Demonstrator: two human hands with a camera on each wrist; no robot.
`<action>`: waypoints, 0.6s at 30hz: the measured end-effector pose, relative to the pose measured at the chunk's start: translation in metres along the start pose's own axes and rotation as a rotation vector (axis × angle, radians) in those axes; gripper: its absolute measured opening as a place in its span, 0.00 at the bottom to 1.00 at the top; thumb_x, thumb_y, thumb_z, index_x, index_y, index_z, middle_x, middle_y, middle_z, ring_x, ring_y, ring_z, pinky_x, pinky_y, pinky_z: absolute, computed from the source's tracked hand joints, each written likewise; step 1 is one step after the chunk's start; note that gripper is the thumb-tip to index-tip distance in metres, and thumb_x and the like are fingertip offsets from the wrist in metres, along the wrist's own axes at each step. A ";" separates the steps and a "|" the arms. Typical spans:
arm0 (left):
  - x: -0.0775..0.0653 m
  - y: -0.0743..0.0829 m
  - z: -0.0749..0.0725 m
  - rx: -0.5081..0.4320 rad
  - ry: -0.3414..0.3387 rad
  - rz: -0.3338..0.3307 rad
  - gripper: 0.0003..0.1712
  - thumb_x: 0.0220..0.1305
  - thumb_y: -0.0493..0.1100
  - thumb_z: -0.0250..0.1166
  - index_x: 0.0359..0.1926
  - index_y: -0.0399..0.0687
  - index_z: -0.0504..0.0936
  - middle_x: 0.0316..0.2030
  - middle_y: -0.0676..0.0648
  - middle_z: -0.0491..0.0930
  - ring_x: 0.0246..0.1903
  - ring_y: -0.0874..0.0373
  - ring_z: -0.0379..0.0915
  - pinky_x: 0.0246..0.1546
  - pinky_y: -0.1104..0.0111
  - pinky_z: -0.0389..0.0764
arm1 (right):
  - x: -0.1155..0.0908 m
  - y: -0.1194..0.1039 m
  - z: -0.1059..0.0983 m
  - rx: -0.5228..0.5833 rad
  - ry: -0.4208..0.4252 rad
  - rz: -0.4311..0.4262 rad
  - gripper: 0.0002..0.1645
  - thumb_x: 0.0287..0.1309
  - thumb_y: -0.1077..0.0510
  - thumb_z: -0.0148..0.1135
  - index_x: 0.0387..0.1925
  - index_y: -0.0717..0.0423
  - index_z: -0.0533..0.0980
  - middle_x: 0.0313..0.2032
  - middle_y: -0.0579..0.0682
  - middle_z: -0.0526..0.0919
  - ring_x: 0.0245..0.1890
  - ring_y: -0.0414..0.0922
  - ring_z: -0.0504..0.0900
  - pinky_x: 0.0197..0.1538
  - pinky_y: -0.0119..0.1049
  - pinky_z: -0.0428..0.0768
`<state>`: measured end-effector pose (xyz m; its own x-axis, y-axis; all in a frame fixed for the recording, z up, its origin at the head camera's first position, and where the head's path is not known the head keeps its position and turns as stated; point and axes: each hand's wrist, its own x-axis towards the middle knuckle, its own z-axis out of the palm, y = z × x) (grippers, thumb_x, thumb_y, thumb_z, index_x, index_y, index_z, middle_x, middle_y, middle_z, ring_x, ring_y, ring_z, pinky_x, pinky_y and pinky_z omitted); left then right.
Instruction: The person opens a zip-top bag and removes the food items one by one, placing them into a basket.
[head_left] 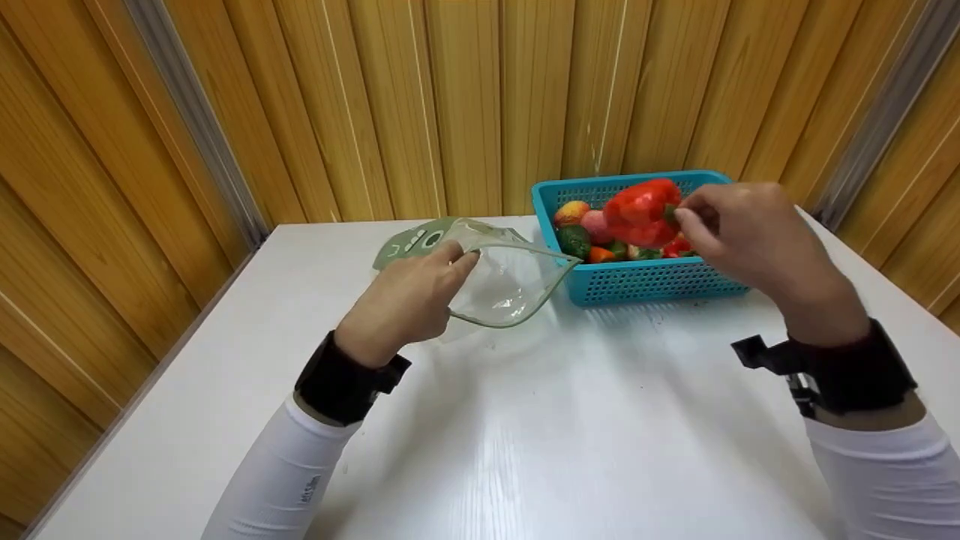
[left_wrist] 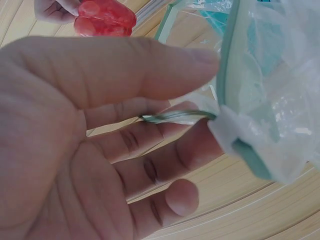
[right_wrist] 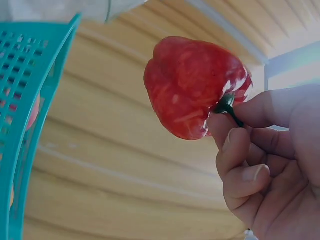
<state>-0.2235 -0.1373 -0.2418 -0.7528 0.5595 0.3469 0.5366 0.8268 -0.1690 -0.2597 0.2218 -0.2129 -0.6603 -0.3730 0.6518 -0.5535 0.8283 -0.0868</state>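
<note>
A red bell pepper [head_left: 642, 213] hangs sideways over the basket, and my right hand [head_left: 757, 236] pinches its green stem between thumb and fingers. In the right wrist view the pepper [right_wrist: 192, 85] is clear of the basket's side. My left hand [head_left: 411, 296] grips the rim of a clear zip bag [head_left: 510, 289] with a green edge, its mouth spread wide toward the basket. The left wrist view shows the thumb and fingers on the bag's green zip edge [left_wrist: 229, 60]. Part of the bag, with a green printed face [head_left: 416, 241], lies behind the left hand.
A turquoise plastic basket [head_left: 652, 282] stands at the back right of the white table [head_left: 480, 435]. Inside are a yellow-red fruit [head_left: 572, 212], a pink fruit [head_left: 595, 226], a dark green avocado-like item [head_left: 574, 241] and other produce. A wood-patterned wall [head_left: 465, 112] rises behind.
</note>
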 end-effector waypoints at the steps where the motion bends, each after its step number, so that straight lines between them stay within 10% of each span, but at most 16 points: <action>1: 0.000 0.000 0.000 0.002 0.005 0.004 0.29 0.48 0.23 0.59 0.55 0.41 0.76 0.41 0.44 0.77 0.23 0.48 0.75 0.22 0.59 0.77 | 0.000 0.008 -0.001 -0.010 0.004 0.018 0.11 0.64 0.62 0.60 0.34 0.67 0.83 0.25 0.58 0.84 0.23 0.48 0.77 0.27 0.33 0.71; 9: -0.001 -0.003 -0.002 0.000 -0.021 0.015 0.34 0.47 0.22 0.61 0.58 0.43 0.76 0.45 0.44 0.78 0.28 0.48 0.78 0.25 0.58 0.80 | -0.001 0.071 0.008 -0.010 0.013 0.239 0.18 0.66 0.58 0.55 0.36 0.72 0.82 0.30 0.67 0.84 0.28 0.58 0.80 0.27 0.25 0.67; 18: 0.000 -0.007 -0.001 -0.003 -0.016 0.058 0.37 0.44 0.18 0.61 0.56 0.48 0.81 0.42 0.46 0.81 0.32 0.49 0.80 0.28 0.58 0.82 | -0.007 0.125 0.040 -0.007 -0.099 0.475 0.24 0.70 0.54 0.50 0.43 0.74 0.79 0.37 0.72 0.82 0.36 0.63 0.77 0.32 0.46 0.81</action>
<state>-0.2271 -0.1432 -0.2395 -0.7261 0.6075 0.3220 0.5810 0.7925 -0.1853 -0.3448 0.3105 -0.2585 -0.8847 0.0093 0.4662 -0.1759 0.9192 -0.3522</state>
